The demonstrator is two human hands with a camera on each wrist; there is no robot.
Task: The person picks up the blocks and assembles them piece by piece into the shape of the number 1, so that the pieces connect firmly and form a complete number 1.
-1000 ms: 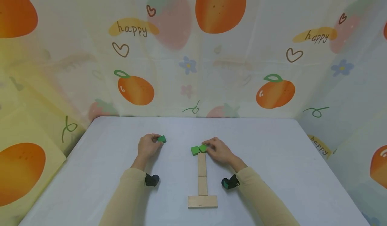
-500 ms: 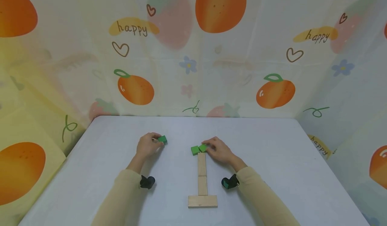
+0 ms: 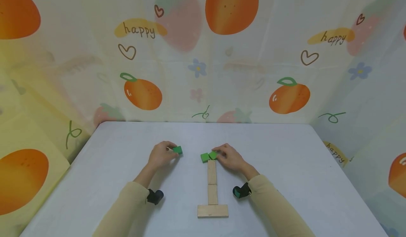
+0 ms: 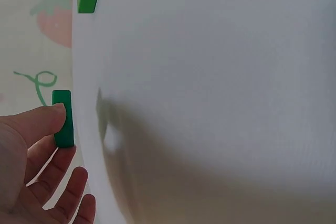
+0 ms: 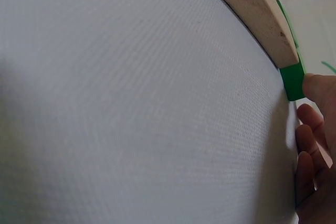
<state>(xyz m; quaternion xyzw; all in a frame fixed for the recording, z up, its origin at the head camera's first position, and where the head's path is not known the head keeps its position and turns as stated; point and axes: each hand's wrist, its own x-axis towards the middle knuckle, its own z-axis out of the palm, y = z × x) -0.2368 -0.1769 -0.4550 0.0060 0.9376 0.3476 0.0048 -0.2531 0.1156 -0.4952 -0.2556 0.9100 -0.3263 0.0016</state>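
Observation:
My left hand (image 3: 160,155) pinches a dark green block (image 3: 178,150) above the table, left of the wooden pieces. In the left wrist view, the thumb lies on that block's face and the other fingers spread below it. Two lighter green blocks sit side by side at the far end of a wooden column: a left block (image 3: 204,157) and a right block (image 3: 213,155), set at an angle to each other. My right hand (image 3: 231,158) pinches the right one. In the right wrist view, its thumb presses the block right by the end of a wooden block (image 5: 257,19).
Two wooden blocks lie end to end, the far block (image 3: 211,172) and the near block (image 3: 212,194). A crosswise wooden block (image 3: 213,211) lies at their near end. The white table (image 3: 279,152) meets a printed cloth (image 3: 177,99) behind it.
My left hand has moved right and slightly nearer with the dark green block, toward the two lighter ones. The right hand and the wooden blocks have stayed in place.

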